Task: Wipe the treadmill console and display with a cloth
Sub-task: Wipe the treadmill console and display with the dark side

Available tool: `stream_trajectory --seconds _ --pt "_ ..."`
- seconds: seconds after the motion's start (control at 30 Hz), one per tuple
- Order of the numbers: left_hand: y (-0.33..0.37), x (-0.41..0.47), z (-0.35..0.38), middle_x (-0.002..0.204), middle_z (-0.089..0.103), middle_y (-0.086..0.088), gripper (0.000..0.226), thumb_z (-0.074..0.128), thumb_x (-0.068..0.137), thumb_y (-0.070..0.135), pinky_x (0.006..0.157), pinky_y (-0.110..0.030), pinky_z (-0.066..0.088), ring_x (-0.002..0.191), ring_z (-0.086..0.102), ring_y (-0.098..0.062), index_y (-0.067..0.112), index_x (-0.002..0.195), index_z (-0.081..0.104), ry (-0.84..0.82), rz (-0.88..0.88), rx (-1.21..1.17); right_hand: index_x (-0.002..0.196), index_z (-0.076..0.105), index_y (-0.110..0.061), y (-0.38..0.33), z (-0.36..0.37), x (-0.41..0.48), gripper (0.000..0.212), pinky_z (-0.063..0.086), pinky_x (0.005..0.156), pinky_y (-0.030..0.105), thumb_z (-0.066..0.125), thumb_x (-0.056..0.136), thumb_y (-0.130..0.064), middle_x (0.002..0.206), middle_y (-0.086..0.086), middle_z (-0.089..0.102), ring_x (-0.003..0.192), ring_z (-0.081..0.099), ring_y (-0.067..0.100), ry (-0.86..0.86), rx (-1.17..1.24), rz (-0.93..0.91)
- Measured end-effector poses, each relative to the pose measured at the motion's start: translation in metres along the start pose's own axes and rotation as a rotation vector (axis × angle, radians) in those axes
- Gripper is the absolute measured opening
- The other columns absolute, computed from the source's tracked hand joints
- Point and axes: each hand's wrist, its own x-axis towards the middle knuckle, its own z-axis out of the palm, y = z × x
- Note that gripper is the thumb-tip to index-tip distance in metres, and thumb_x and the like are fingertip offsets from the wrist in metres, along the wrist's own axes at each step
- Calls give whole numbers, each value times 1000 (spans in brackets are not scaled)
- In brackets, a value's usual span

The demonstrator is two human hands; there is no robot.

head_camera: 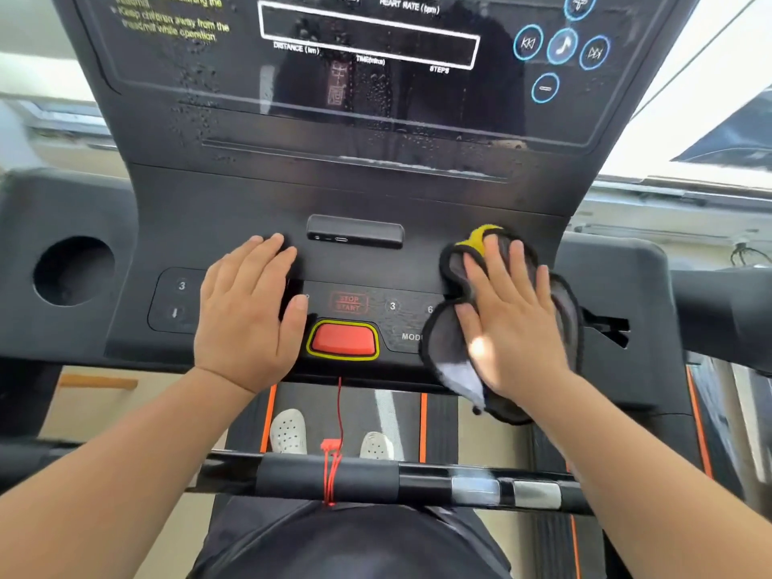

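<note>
We are at the lower console (234, 202), wiping its button panel. Our right hand (511, 323) lies flat on the cloth (449, 344), fingers straight and a little spread. The palm presses the cloth onto the right part of the panel, where it covers the speed keys beyond the "3" and most of the mode label. The cloth is grey with a dark edge, and a yellow corner shows past the fingertips (its lower end hangs off the console's front lip). Our left hand (246, 315) rests flat on the left part of the panel, fingers straight and close together, thumb just beside the stop/start label. It holds nothing and seems only to steady us. Between the two hands sits the red stop button (343, 340), with a red cord (340, 411) hanging below it.

We judge the step in hand to be the wipe of the panel's right side. Above, the display (367, 35) and the ledge beneath it are speckled with droplets (376, 89) and streaks, so that part looks not yet wiped dry.

The next move calls for sliding the cloth leftward across the keys under even pressure, going lightly over the red button, with the left hand lifting out of the way. After that the cloth should go up to the display, in long strokes that gather the droplets rather than smear them.
</note>
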Motion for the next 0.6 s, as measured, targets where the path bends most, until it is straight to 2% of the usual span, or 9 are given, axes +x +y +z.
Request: stream_trajectory --seconds 0.1,0.2,0.3,0.37,0.43,0.5,0.6 --pt "-1 0 1 144 56 -17 55 39 96 35 112 -54 33 136 48 -39 1 134 59 5 7 4 152 47 -23 -32 5 6 60 15 123 61 31 98 -42 169 2 29 157 22 35 1 -46 -220" --pt "-1 0 1 144 56 -18 55 38 97 35 112 -53 32 136 48 -39 0 134 59 11 10 -8 154 45 -27 -21 5 -14 58 14 128 52 31 100 -41 170 -3 27 157 22 26 -55 -71 -365" --pt "0 -1 0 144 56 -18 55 38 96 35 112 -54 33 136 48 -39 0 134 58 9 4 -9 156 42 -25 15 3 -29 60 8 128 49 29 101 -44 172 -3 19 159 16 24 -54 -50 -211" --pt "1 0 0 144 57 -18 55 38 96 35 112 -54 33 136 48 -39 1 134 58 1 0 -6 161 33 -23 31 -1 -20 65 0 128 50 22 102 -49 174 -1 8 160 4 26 -53 -12 -38" --pt "1 1 0 144 56 -18 56 38 95 35 111 -55 34 136 48 -39 1 134 59 -9 -2 -1 163 25 -22 24 -4 -1 67 -2 127 55 19 102 -50 174 3 2 160 -3 32 -27 2 53" --pt "1 1 -1 144 56 -18 56 37 95 36 112 -55 34 136 48 -39 1 134 59 -22 -5 -2 162 27 -21 3 -4 19 66 -1 125 60 21 102 -48 174 7 5 159 -3 39 8 -21 17" --pt "0 1 0 143 57 -18 56 37 95 36 111 -54 34 135 49 -39 0 134 59 -22 -6 3 159 35 -24 -21 2 35 62 -2 124 59 23 102 -45 173 3 14 159 1 37 2 -79 -179"
